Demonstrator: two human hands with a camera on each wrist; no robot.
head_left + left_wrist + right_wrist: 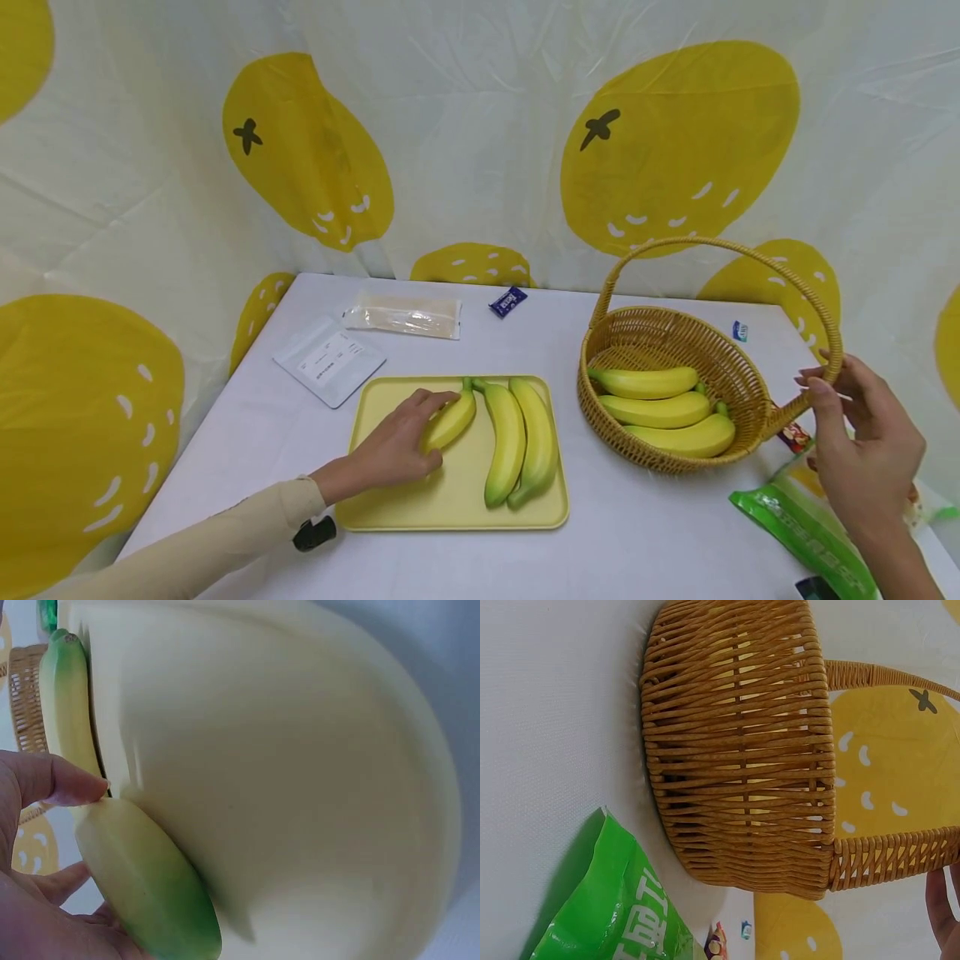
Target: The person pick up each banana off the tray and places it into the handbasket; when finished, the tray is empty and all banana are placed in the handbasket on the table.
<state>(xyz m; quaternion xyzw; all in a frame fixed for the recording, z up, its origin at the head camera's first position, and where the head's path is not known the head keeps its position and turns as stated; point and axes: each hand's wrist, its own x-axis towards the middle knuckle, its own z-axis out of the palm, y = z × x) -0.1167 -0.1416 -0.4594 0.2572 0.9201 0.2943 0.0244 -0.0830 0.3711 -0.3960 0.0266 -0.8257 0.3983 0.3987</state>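
Note:
My left hand (393, 442) is over the pale yellow tray (420, 510), its thumb and fingers either side of a banana (454, 422) that lies at the tray's middle. In the left wrist view the thumb presses on this banana (150, 881), green at its tip. Just right of it, two more bananas (505, 446) lie side by side on the tray. A wicker basket (633, 337) stands to the right, with three bananas (656, 411) inside. My right hand (866, 446) holds the right side of its arched handle (825, 333) between thumb and fingers.
A green snack bag (813, 529) lies beneath the right hand, and a small red packet (793, 436) is behind it. Toward the back are a grey-white pouch (330, 362), a clear-wrapped pack (405, 317), a dark blue packet (507, 302) and a small blue-white packet (740, 331).

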